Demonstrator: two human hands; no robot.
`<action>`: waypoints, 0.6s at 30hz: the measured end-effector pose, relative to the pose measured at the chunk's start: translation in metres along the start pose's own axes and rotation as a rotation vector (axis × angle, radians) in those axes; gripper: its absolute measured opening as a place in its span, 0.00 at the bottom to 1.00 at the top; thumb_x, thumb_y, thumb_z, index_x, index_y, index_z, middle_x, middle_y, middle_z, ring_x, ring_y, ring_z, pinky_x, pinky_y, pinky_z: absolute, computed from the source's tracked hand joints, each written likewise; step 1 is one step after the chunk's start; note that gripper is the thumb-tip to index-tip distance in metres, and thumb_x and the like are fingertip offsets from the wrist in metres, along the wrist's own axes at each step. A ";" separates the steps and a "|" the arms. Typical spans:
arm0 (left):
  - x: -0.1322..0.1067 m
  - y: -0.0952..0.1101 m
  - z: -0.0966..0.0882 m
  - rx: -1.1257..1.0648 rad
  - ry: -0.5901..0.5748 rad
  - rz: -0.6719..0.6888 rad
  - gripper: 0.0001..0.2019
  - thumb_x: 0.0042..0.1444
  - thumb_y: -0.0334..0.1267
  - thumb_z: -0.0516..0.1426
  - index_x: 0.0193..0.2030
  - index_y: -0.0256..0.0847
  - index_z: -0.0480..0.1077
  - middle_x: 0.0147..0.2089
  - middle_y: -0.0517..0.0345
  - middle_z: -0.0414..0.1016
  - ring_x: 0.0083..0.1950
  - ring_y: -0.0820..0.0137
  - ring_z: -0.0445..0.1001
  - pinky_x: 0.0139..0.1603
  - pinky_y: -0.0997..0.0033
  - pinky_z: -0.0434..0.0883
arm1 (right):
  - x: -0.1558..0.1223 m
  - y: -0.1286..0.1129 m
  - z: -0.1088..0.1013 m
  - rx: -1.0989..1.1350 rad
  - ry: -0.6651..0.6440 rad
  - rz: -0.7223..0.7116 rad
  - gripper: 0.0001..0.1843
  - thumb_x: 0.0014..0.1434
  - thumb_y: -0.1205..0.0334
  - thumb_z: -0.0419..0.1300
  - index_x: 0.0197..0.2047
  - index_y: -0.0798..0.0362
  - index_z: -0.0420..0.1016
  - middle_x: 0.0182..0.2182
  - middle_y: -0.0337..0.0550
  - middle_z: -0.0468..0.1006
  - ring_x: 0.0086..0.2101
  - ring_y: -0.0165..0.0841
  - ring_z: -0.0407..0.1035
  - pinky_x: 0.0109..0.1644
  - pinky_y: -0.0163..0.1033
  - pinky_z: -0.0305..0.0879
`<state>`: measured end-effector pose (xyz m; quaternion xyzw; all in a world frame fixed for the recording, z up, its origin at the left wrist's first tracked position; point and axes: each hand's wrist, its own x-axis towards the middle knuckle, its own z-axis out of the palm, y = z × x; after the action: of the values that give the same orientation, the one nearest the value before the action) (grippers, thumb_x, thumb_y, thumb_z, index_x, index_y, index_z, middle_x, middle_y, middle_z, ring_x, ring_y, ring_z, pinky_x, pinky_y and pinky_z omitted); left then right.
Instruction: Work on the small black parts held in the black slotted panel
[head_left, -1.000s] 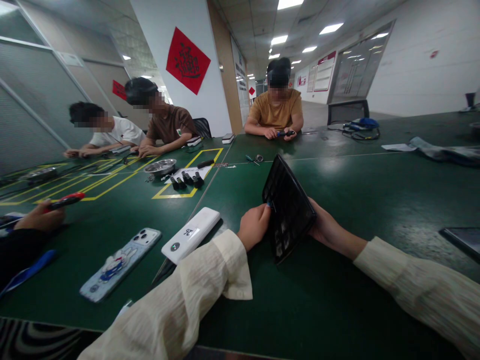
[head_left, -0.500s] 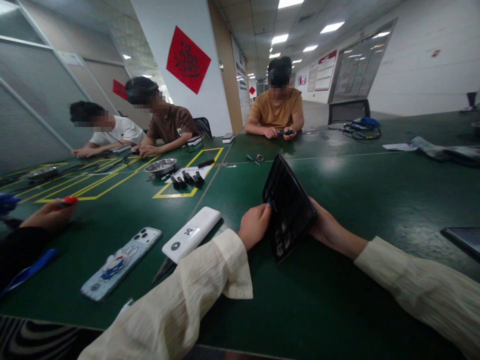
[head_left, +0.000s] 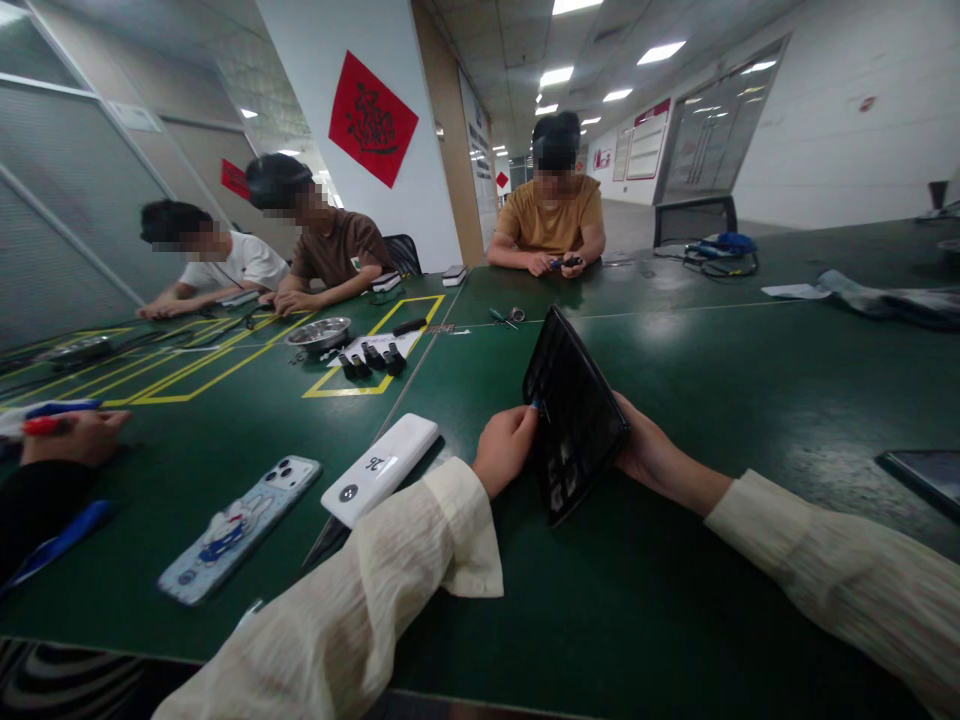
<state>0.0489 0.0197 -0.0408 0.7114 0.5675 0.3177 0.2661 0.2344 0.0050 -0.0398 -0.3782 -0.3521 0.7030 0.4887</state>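
A dark, glossy black tablet (head_left: pixel 571 425) is held up tilted above the green table. My left hand (head_left: pixel 502 450) is closed at its left edge, the thumb against the glossy face and a bit of blue at the thumb tip. On the other side, my right hand (head_left: pixel 651 448) grips the right edge, with its fingers mostly hidden behind the tablet. Beside my left forearm lie a white power bank (head_left: pixel 382 468) marked 26 and a phone (head_left: pixel 238 530) in a pale blue case with a cartoon figure.
At the left edge, another person's hand (head_left: pixel 79 438) holds something red and blue. A metal bowl (head_left: pixel 321 334) and several black cylindrical pieces (head_left: pixel 373 356) stand beyond the power bank. A dark flat device (head_left: pixel 922 482) lies at the right. Across the table (head_left: pixel 720 400) sit several people.
My hands and the tablet keep nearly the same pose, with a slight shift of the view. The other person's hand at the left has moved left and turned.
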 end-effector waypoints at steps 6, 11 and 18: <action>0.000 0.001 -0.001 -0.017 -0.011 0.003 0.19 0.57 0.47 0.42 0.26 0.38 0.63 0.22 0.61 0.61 0.26 0.73 0.63 0.25 0.76 0.59 | -0.003 -0.002 0.002 -0.037 -0.010 -0.027 0.11 0.56 0.57 0.52 0.43 0.43 0.65 0.24 0.35 0.70 0.21 0.30 0.63 0.22 0.35 0.58; -0.002 0.004 -0.003 0.012 -0.004 0.030 0.16 0.56 0.45 0.44 0.25 0.39 0.62 0.24 0.61 0.63 0.28 0.72 0.64 0.27 0.75 0.60 | -0.002 -0.002 0.002 -0.032 -0.010 -0.020 0.10 0.56 0.57 0.52 0.43 0.44 0.65 0.25 0.35 0.70 0.22 0.29 0.63 0.24 0.36 0.61; -0.003 0.004 -0.003 0.028 0.002 0.018 0.21 0.59 0.47 0.39 0.24 0.39 0.63 0.23 0.59 0.64 0.27 0.71 0.64 0.27 0.74 0.59 | -0.002 -0.002 0.000 -0.050 -0.021 -0.025 0.12 0.55 0.56 0.52 0.44 0.44 0.65 0.27 0.36 0.71 0.24 0.31 0.65 0.25 0.37 0.62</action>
<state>0.0491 0.0165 -0.0367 0.7198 0.5659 0.3127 0.2526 0.2353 0.0041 -0.0377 -0.3785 -0.3795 0.6918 0.4839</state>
